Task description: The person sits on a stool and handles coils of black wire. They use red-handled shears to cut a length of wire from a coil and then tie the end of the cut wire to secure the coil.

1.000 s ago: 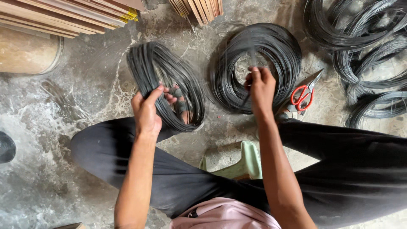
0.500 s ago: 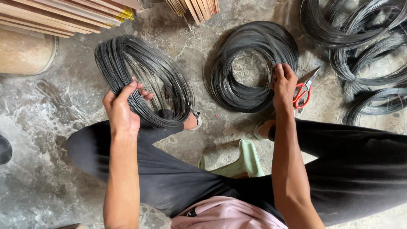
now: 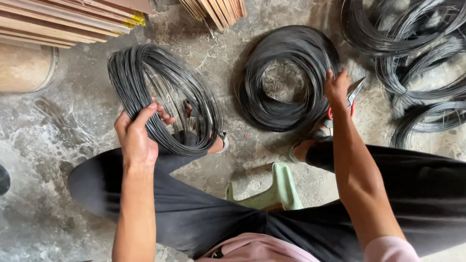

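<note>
My left hand (image 3: 137, 132) grips the near side of a coil of thin black wire (image 3: 170, 92) and holds it tilted up over my left knee. My right hand (image 3: 336, 87) reaches forward, its fingers on the red-handled scissors (image 3: 350, 99) that lie on the floor beside a second, flat black wire coil (image 3: 286, 77). Whether the fingers have closed around the handles is hidden by the hand. I sit low with both legs in dark trousers (image 3: 204, 218) spread out.
More black wire coils (image 3: 417, 58) are piled at the upper right. Stacked wooden strips (image 3: 63, 19) lie at the upper left and another bundle (image 3: 216, 9) at top centre. A green stool (image 3: 272, 189) sits between my legs on the stained concrete floor.
My left hand has lifted its coil leftward and up on edge. My right hand left the flat coil's centre and moved right to the scissors.
</note>
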